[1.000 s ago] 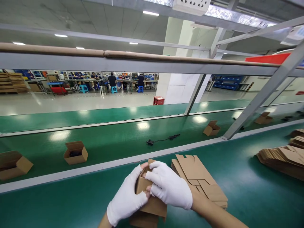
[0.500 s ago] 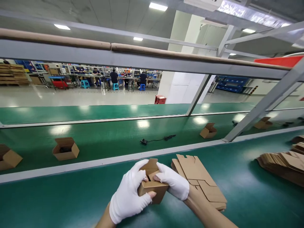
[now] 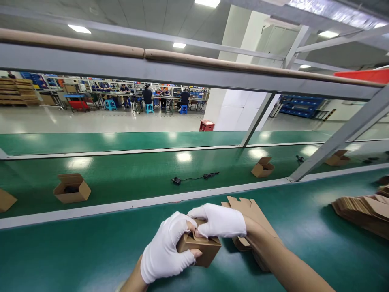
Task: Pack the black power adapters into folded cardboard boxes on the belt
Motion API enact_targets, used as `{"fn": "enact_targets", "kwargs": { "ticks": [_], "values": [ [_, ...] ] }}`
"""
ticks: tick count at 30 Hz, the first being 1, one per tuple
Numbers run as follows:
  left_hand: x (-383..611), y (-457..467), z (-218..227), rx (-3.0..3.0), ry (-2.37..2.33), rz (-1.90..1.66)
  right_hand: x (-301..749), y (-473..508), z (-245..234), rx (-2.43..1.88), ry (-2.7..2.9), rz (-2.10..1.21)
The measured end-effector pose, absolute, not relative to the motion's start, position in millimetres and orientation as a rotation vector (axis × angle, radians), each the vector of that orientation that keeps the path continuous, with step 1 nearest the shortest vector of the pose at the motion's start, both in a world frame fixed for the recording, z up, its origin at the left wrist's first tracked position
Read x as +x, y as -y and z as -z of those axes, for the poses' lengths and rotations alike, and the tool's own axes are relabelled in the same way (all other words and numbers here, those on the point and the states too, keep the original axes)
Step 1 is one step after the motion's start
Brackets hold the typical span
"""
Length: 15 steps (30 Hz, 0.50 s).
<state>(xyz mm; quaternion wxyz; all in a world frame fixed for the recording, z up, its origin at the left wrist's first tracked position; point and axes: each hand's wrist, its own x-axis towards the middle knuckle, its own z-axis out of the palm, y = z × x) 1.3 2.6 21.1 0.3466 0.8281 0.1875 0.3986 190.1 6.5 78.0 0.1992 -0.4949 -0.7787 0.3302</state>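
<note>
Small kraft carton (image 3: pixel 199 248) pinched between both my hands, low over green belt (image 3: pixel 91 259) — can't tell if touching. Left hand (image 3: pixel 165 248), gloved, grips its near side; right hand (image 3: pixel 217 221) presses down on top, fingers at top flaps (image 3: pixel 196 227). Flat die-cut blanks (image 3: pixel 244 207) just beside right forearm (image 3: pixel 273 259) — bigger stack (image 3: pixel 364 213) far right.

No legible txt on kraft box (image 3: pixel 199 250); far-wall boards (image 3: pixel 34 82) too small, blurred to read.
</note>
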Motion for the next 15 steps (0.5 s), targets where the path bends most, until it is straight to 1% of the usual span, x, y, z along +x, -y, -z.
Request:
{"fn": "enact_targets", "kwargs": {
  "ticks": [5, 10, 13, 15],
  "values": [
    [9, -3, -15, 2.144, -0.515, -1.069, 182, -2, -78, -1.596, 2.45, -0.786],
    [14, -5, -4, 2.09, -0.534, -0.997, 182, -2, -67, -1.677, 2.51, -0.683],
    [16, -5, -2, 2.005, -0.551, -0.929, 186, 1, -64, -1.731, 2.529, -0.69],
    [18, -4, -5, 1.956, -0.538, -0.886, 193, 3, -63, -1.693, 2.546, -0.749]
  ]
}}
